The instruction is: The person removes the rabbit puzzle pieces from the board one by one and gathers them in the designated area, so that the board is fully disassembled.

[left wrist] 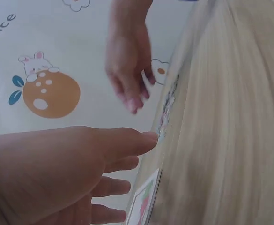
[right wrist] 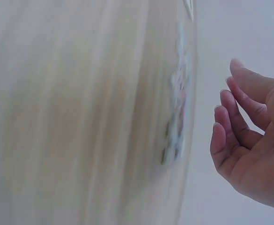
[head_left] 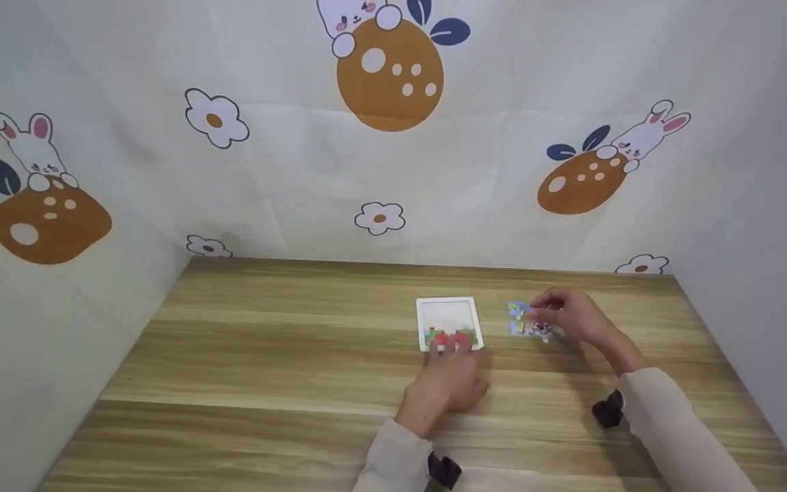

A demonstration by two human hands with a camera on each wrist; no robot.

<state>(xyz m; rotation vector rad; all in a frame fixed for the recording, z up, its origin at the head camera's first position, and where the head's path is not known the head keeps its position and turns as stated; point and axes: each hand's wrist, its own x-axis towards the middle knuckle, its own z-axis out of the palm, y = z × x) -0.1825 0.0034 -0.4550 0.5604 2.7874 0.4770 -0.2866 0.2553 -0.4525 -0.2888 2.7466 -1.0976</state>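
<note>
A white-rimmed puzzle tray (head_left: pixel 448 316) lies on the table, with colourful red and green pieces along its near side. My left hand (head_left: pixel 451 379) reaches over this near edge, its fingertips overlapping the pieces there. Its fingers (left wrist: pixel 113 186) extend loosely beside the tray in the left wrist view. To the right lies a cluster of small blue and multicoloured puzzle pieces (head_left: pixel 518 326). Over the cluster hovers my right hand (head_left: pixel 578 318), thumb and fingers gently bent. Nothing shows between those fingers (right wrist: pixel 228 105) in the right wrist view, and the pieces there are blurred.
The wood-grain table (head_left: pixel 264 355) meets a pale cloth backdrop (head_left: pixel 284 164) printed with rabbits, oranges and flowers at the back and sides. A small black device (head_left: pixel 609 410) sits at the right sleeve, another black device (head_left: pixel 445 471) at the left.
</note>
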